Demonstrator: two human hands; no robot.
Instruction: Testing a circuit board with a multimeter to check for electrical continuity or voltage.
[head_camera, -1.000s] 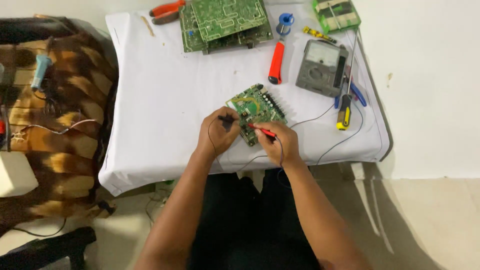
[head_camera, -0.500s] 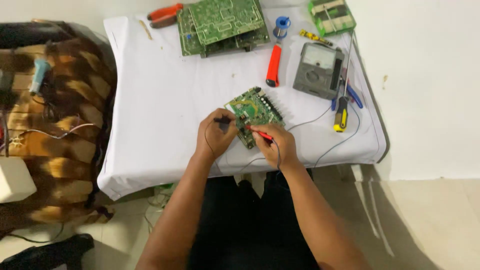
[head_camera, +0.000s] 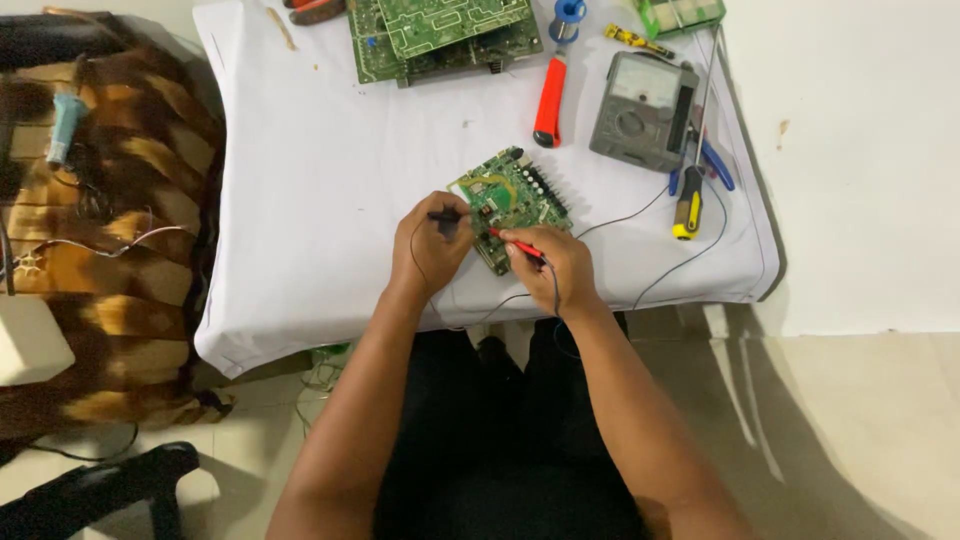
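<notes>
circuit board (head_camera: 510, 203): green | probes: black (head_camera: 445, 216), red (head_camera: 518, 243) | tablecloth (head_camera: 330, 200): white | meter (head_camera: 643, 110): grey | blanket (head_camera: 110, 250): brown-tan striped

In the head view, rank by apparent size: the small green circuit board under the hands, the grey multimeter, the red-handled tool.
1. small green circuit board, though hands hide part of it
2. grey multimeter, nearly alike
3. red-handled tool, clearly smallest

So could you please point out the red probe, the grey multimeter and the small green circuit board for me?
red probe (head_camera: 518, 243), head view, on its red shaft.
grey multimeter (head_camera: 640, 112), head view, on its front face.
small green circuit board (head_camera: 512, 195), head view, on its bare middle.
</notes>
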